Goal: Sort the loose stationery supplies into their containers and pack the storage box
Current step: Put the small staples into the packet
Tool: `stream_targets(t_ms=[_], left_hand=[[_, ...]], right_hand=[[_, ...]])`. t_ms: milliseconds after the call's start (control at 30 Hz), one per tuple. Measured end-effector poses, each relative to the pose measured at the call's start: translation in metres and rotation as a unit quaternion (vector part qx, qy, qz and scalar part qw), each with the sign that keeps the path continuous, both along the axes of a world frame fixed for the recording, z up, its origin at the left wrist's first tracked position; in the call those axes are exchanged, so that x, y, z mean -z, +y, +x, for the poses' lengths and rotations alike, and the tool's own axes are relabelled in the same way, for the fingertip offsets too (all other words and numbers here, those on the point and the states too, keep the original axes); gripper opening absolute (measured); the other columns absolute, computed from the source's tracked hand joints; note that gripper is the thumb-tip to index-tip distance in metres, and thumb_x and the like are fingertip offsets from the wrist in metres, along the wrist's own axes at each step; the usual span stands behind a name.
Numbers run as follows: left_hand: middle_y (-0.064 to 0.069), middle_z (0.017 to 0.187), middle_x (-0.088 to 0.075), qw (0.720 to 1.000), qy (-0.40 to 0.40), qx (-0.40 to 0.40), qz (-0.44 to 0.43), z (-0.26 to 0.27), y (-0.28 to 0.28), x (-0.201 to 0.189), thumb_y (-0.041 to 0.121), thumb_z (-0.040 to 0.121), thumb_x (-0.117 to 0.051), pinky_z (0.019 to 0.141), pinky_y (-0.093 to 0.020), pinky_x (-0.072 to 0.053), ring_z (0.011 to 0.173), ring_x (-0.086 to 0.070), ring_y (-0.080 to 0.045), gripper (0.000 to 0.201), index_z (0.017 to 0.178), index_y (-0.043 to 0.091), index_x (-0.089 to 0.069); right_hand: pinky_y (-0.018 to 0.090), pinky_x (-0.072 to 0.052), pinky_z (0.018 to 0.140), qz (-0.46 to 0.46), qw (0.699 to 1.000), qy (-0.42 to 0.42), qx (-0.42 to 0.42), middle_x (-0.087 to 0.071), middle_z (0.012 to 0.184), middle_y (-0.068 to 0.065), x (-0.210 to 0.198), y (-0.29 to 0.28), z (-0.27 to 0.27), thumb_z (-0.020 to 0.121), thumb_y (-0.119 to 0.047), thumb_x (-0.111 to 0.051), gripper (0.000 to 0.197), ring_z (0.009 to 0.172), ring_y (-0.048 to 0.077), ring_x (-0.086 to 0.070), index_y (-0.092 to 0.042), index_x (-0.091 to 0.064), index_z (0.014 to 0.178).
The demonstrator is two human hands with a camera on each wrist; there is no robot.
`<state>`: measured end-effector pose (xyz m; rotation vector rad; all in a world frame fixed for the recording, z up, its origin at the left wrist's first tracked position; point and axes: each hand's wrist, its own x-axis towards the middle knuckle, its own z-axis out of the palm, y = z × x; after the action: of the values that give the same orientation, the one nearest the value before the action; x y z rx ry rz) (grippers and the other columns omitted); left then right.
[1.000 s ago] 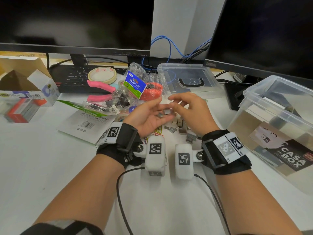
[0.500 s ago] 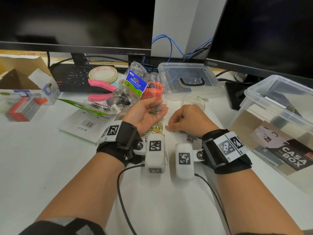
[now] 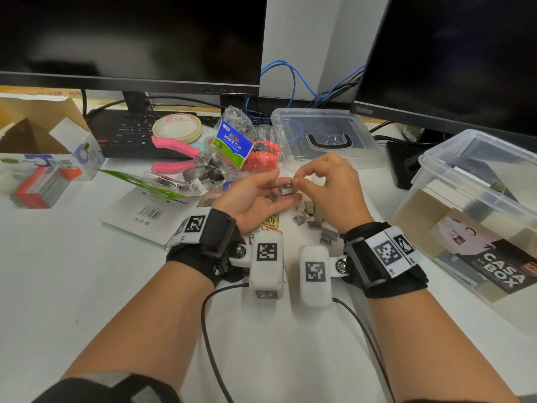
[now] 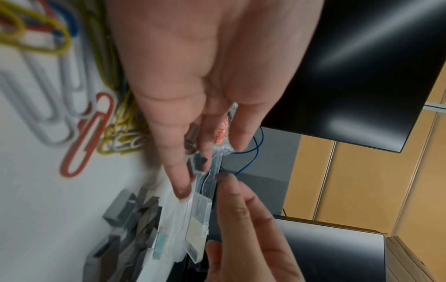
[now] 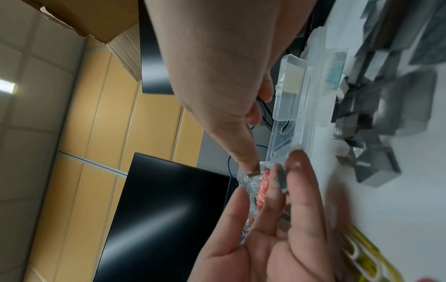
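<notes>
My left hand (image 3: 255, 196) lies palm up over the desk, fingers relaxed, with a few grey staple strips (image 3: 273, 196) resting on them. My right hand (image 3: 299, 180) meets its fingertips and pinches another staple strip (image 3: 286, 189) between thumb and index finger. The left wrist view shows the strips (image 4: 194, 150) lying on my left fingers (image 4: 178, 167), blurred. More loose staple strips (image 3: 312, 213) are piled on the desk under my right hand. Coloured paper clips (image 3: 271, 221) lie below my left palm. A small clear case (image 4: 193, 219) stands open just beyond the pile.
The big clear storage box (image 3: 470, 181) stands at the right, its lid (image 3: 325, 135) behind my hands. A binder clip bag (image 3: 232, 144), tape roll (image 3: 177, 126), pink-handled tool (image 3: 174, 146) and cardboard box (image 3: 43, 132) crowd the left. Two monitors stand behind.
Half a second ago my right hand was down on the staple pile. It has risen back to my left fingertips with a strip. My left hand stayed palm up.
</notes>
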<state>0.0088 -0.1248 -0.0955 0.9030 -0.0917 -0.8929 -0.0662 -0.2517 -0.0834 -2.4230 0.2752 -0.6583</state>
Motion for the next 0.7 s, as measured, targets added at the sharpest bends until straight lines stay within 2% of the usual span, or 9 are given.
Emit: stream_targets(t_ms=[100, 200, 267, 333, 400, 467, 533, 600, 700], left_hand=[[-0.019, 0.104, -0.060, 0.999, 0.019, 0.002, -0.026, -0.002, -0.001, -0.001, 0.009, 0.097, -0.046, 0.073, -0.037, -0.059, 0.094, -0.063, -0.037, 0.013, 0.102, -0.002, -0.050], [-0.018, 0.098, -0.060, 0.998, 0.036, -0.015, -0.045, 0.000, 0.000, 0.001, 0.007, 0.096, -0.047, 0.065, -0.034, -0.060, 0.080, -0.068, -0.032, 0.013, 0.104, -0.003, -0.050], [-0.019, 0.098, -0.058, 0.998, 0.043, -0.026, -0.044, 0.001, 0.001, 0.001, 0.007, 0.096, -0.046, 0.062, -0.032, -0.059, 0.082, -0.065, -0.029, 0.017, 0.105, -0.006, -0.052], [-0.020, 0.099, -0.055, 0.998, 0.046, -0.032, -0.035, 0.002, 0.002, 0.001, 0.007, 0.097, -0.045, 0.059, -0.030, -0.059, 0.086, -0.061, -0.028, 0.019, 0.097, -0.008, -0.057], [-0.020, 0.100, -0.054, 0.998, 0.048, -0.036, -0.033, 0.001, 0.002, 0.000, 0.007, 0.097, -0.045, 0.058, -0.029, -0.058, 0.087, -0.060, -0.027, 0.020, 0.091, -0.007, -0.058], [-0.020, 0.102, -0.054, 0.998, 0.049, -0.036, -0.032, 0.001, 0.002, 0.000, 0.007, 0.097, -0.045, 0.057, -0.029, -0.058, 0.088, -0.060, -0.027, 0.020, 0.090, -0.007, -0.058], [-0.020, 0.104, -0.054, 0.998, 0.048, -0.036, -0.031, 0.001, 0.002, 0.000, 0.007, 0.096, -0.046, 0.057, -0.029, -0.058, 0.088, -0.060, -0.027, 0.019, 0.091, -0.007, -0.058], [-0.021, 0.111, -0.053, 0.997, 0.052, -0.040, -0.033, 0.001, 0.002, 0.000, 0.006, 0.096, -0.046, 0.058, -0.030, -0.059, 0.090, -0.060, -0.029, 0.017, 0.094, -0.007, -0.057], [-0.020, 0.109, -0.054, 0.997, 0.052, -0.043, -0.032, 0.001, 0.002, 0.000, 0.006, 0.096, -0.047, 0.057, -0.031, -0.059, 0.090, -0.060, -0.030, 0.016, 0.102, -0.006, -0.055]], right_hand=[[0.017, -0.027, 0.073, 0.004, 1.000, -0.025, -0.003, -0.053, 0.093, -0.003, 0.001, 0.000, 0.000, 0.088, -0.026, -0.063, 0.014, 0.097, 0.011, -0.040, -0.020, -0.072, 0.095], [0.022, -0.029, 0.079, 0.008, 0.999, -0.036, 0.016, -0.053, 0.091, -0.004, 0.003, -0.003, 0.001, 0.091, -0.027, -0.059, 0.017, 0.097, 0.015, -0.044, -0.019, -0.072, 0.100], [0.025, -0.030, 0.082, -0.007, 0.999, 0.008, 0.040, -0.057, 0.095, -0.002, 0.007, -0.008, 0.003, 0.091, -0.029, -0.058, 0.017, 0.102, 0.021, -0.045, -0.020, -0.072, 0.097], [0.027, -0.027, 0.082, -0.041, 0.994, 0.084, 0.051, -0.062, 0.100, -0.001, 0.012, -0.013, 0.006, 0.088, -0.034, -0.060, 0.016, 0.108, 0.024, -0.044, -0.024, -0.073, 0.090], [0.029, -0.024, 0.081, -0.073, 0.986, 0.144, 0.049, -0.064, 0.099, -0.002, 0.017, -0.016, 0.008, 0.083, -0.040, -0.065, 0.011, 0.109, 0.026, -0.044, -0.032, -0.073, 0.083], [0.031, -0.025, 0.080, -0.096, 0.976, 0.188, 0.043, -0.063, 0.102, -0.002, 0.019, -0.016, 0.009, 0.080, -0.045, -0.066, 0.010, 0.107, 0.027, -0.045, -0.037, -0.072, 0.083], [0.030, -0.025, 0.080, -0.104, 0.971, 0.211, 0.038, -0.062, 0.102, -0.003, 0.018, -0.014, 0.008, 0.081, -0.045, -0.065, 0.007, 0.105, 0.027, -0.044, -0.041, -0.071, 0.081], [0.030, -0.025, 0.079, -0.104, 0.971, 0.210, 0.036, -0.062, 0.101, -0.004, 0.019, -0.015, 0.008, 0.081, -0.041, -0.065, 0.010, 0.105, 0.027, -0.045, -0.042, -0.066, 0.072], [0.031, -0.027, 0.080, -0.082, 0.974, 0.208, 0.041, -0.061, 0.102, -0.004, 0.019, -0.015, 0.007, 0.080, -0.036, -0.068, 0.014, 0.107, 0.027, -0.044, -0.039, -0.065, 0.067]])
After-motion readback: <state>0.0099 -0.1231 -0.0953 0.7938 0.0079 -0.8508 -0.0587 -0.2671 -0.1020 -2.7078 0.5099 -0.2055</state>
